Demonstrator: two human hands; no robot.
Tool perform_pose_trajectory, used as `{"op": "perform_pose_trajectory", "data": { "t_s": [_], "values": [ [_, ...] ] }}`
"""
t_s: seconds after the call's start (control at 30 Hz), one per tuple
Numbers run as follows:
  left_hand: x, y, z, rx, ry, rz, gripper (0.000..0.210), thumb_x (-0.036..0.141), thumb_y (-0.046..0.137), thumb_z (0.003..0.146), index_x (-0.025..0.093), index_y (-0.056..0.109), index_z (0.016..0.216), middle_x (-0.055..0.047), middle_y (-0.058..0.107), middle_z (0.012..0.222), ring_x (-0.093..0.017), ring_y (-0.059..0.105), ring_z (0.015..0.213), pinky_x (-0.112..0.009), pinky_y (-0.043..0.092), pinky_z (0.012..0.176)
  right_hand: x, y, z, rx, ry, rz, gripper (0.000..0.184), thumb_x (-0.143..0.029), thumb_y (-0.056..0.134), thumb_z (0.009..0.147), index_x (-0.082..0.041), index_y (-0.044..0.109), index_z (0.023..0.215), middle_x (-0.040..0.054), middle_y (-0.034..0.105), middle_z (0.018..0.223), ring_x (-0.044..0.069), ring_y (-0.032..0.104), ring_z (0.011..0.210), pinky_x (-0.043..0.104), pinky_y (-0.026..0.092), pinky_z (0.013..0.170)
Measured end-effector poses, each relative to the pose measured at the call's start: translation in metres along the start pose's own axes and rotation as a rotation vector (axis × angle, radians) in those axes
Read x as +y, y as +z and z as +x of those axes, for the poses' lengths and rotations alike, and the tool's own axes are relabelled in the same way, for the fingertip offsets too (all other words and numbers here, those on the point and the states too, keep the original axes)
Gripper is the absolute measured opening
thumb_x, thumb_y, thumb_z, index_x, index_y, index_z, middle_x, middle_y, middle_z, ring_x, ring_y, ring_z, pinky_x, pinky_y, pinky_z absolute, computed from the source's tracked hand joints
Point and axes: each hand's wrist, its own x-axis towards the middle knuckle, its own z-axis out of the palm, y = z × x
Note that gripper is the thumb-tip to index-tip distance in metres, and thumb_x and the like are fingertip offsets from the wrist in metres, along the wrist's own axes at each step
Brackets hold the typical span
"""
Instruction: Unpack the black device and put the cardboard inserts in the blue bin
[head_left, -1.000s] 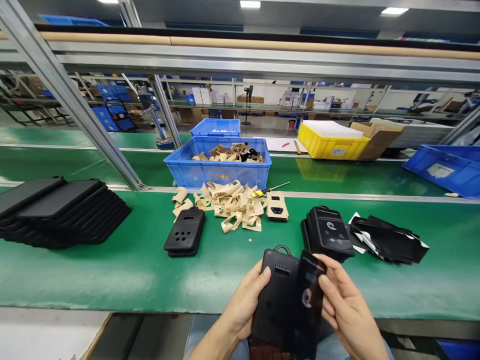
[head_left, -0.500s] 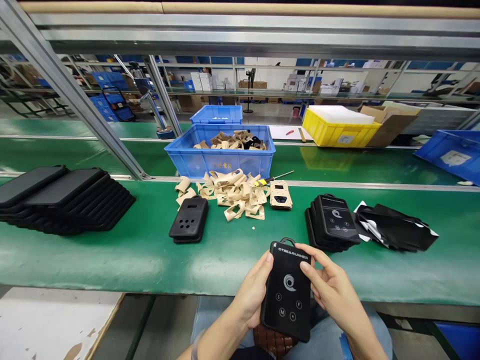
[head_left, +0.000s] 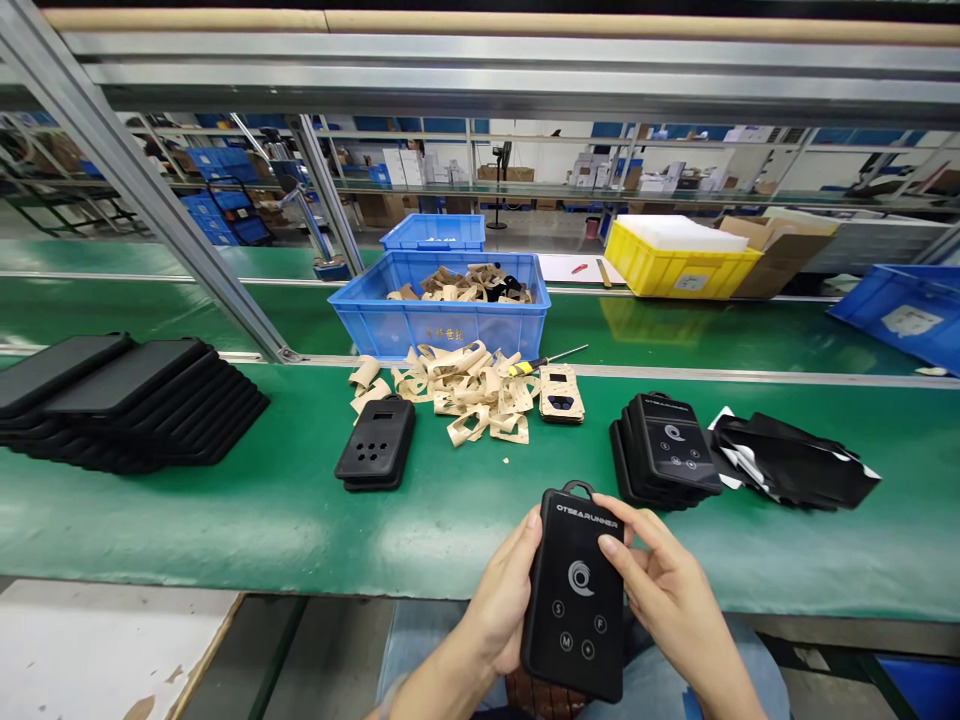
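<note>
1. At five o'clock in the view, before the near edge of the green bench (head_left: pixel 262 540), a black case (head_left: pixel 574 600) is held with its glossy front up and its loop (head_left: pixel 579 487) towards twelve.
2. On that front are the word OTSEARUNNER, a swirl and four ringed marks: S, F, M and a plus.
3. Left hand (head_left: pixel 504 590): grasps the case along its nine o'clock side, thumb on the edge; the fingers behind are hidden.
4. Right hand (head_left: pixel 664 570): pinches the case's one o'clock corner, thumb on the front, forefinger at the top edge.
5. From the case, at one o'clock: printed cases (head_left: pixel 670 450), stacked. Further off that way is a yellow bin (head_left: pixel 675 272) holding white foam (head_left: pixel 667 232).
6. Two o'clock: black sheets (head_left: pixel 806 465), heaped beside the printed cases.
7. Twelve: tan cards (head_left: pixel 561 395), with a screwdriver (head_left: pixel 525 368) just beyond.
8. Eleven: tan scraps (head_left: pixel 472 390), with a blue bin (head_left: pixel 442 325) of more behind them.
9. Ten: holed cases (head_left: pixel 376 445), stacked.
10. Between nine and ten: black slabs (head_left: pixel 150 400), in leaning stacks.
</note>
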Motion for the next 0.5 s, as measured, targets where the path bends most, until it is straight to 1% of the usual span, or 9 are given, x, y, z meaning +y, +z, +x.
{"op": "perform_pose_trajectory", "data": {
  "t_s": [0.1, 0.2, 0.23, 0.3, 0.37, 0.43, 0.5],
  "values": [
    [0.0, 0.0001, -0.0001, 0.003, 0.005, 0.014, 0.037, 0.042, 0.045, 0.097, 0.016, 0.062, 0.118, -0.009, 0.071, 0.111, -0.02, 0.065, 0.096, -0.028, 0.049, 0.081, -0.0009, 0.0006, -0.0013, 0.022, -0.025, -0.019, 0.04, -0.049, 0.057, 0.09, -0.03, 0.06, 0.125, -0.0032, 0.036, 0.082, 0.004, 0.035, 0.045, 0.022, 0.026, 0.041],
    [0.0005, 0.0009, -0.001, -0.013, 0.043, 0.052, 0.037, 0.041, 0.043, 0.098, 0.018, 0.06, 0.121, -0.008, 0.068, 0.117, -0.022, 0.061, 0.11, -0.029, 0.047, 0.088, -0.0017, 0.001, -0.0034, 0.052, -0.026, -0.049, 0.04, -0.048, 0.057, 0.09, -0.031, 0.06, 0.126, -0.003, 0.036, 0.081, 0.004, 0.035, 0.046, 0.023, 0.026, 0.042],
    [0.0007, 0.0011, -0.0015, -0.022, 0.059, 0.065, 0.037, 0.041, 0.042, 0.098, 0.02, 0.057, 0.125, -0.007, 0.066, 0.122, -0.023, 0.058, 0.116, -0.03, 0.046, 0.092, -0.0014, 0.0008, -0.0039, 0.058, -0.024, -0.063, 0.041, -0.048, 0.057, 0.09, -0.031, 0.06, 0.126, -0.0028, 0.036, 0.081, 0.005, 0.035, 0.047, 0.023, 0.027, 0.042],
    [0.0005, 0.0009, -0.0028, -0.033, 0.09, 0.105, 0.04, 0.04, 0.041, 0.099, 0.027, 0.047, 0.136, -0.004, 0.059, 0.134, -0.022, 0.05, 0.125, -0.032, 0.041, 0.101, 0.0001, 0.0002, -0.0043, 0.056, -0.027, -0.094, 0.042, -0.049, 0.058, 0.089, -0.03, 0.06, 0.127, -0.0026, 0.037, 0.081, 0.006, 0.036, 0.048, 0.023, 0.029, 0.043],
    [-0.0004, 0.0, -0.0043, -0.025, 0.126, 0.184, 0.044, 0.042, 0.041, 0.098, 0.032, 0.038, 0.141, -0.001, 0.052, 0.141, -0.022, 0.045, 0.13, -0.033, 0.035, 0.108, 0.0022, -0.0005, -0.0041, 0.041, -0.031, -0.115, 0.044, -0.049, 0.058, 0.089, -0.03, 0.059, 0.128, -0.002, 0.038, 0.082, 0.006, 0.038, 0.05, 0.023, 0.033, 0.046],
    [-0.0021, -0.0016, -0.0058, -0.029, 0.18, 0.281, 0.046, 0.042, 0.044, 0.097, 0.031, 0.036, 0.142, -0.002, 0.049, 0.144, -0.023, 0.043, 0.132, -0.034, 0.032, 0.11, 0.0033, -0.0009, -0.0042, 0.034, -0.035, -0.124, 0.045, -0.048, 0.058, 0.089, -0.029, 0.059, 0.129, -0.0012, 0.039, 0.083, 0.007, 0.04, 0.051, 0.023, 0.037, 0.048],
    [-0.0044, -0.0033, -0.0069, -0.045, 0.239, 0.365, 0.049, 0.04, 0.048, 0.096, 0.028, 0.035, 0.141, -0.005, 0.047, 0.144, -0.024, 0.043, 0.131, -0.035, 0.033, 0.109, 0.0027, -0.0009, -0.0055, 0.039, -0.049, -0.143, 0.045, -0.047, 0.057, 0.09, -0.028, 0.058, 0.13, -0.0007, 0.04, 0.084, 0.008, 0.042, 0.052, 0.023, 0.04, 0.049]
  ]
}}
